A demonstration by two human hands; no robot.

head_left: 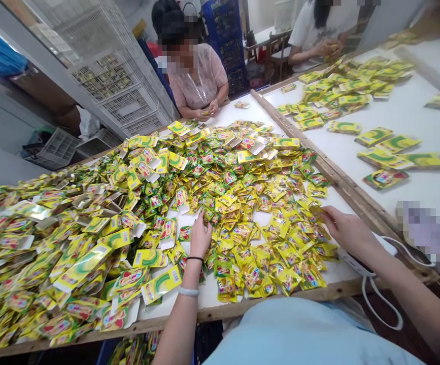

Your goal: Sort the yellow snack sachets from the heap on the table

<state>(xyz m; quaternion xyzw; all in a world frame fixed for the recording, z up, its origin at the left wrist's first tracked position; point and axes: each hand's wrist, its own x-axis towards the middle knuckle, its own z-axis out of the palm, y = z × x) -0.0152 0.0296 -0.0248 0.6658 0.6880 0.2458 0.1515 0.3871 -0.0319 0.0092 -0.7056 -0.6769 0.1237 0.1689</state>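
My left hand (200, 235), with a black band and a pale bangle at the wrist, reaches into the pile near the middle; its fingertips touch a small green packet (209, 217). My right hand (343, 228) is at the pile's right edge, thumb and fingers pinched on a small yellow packet (317, 214). Between my hands lie many shiny yellow packets (242, 233). Flat yellow-green cardboard boxes (86, 263), some with open flaps, are heaped to the left. A box (168, 233) stands just left of my left hand.
A wooden strip (318, 157) divides the white table. Filled boxes (385, 157) lie beyond it. A white power bank (357, 261) with a cable and a blurred phone-like item (427, 233) lie at right. Two people (200, 76) sit across the table, handling small items. White crates (128, 101) stand behind.
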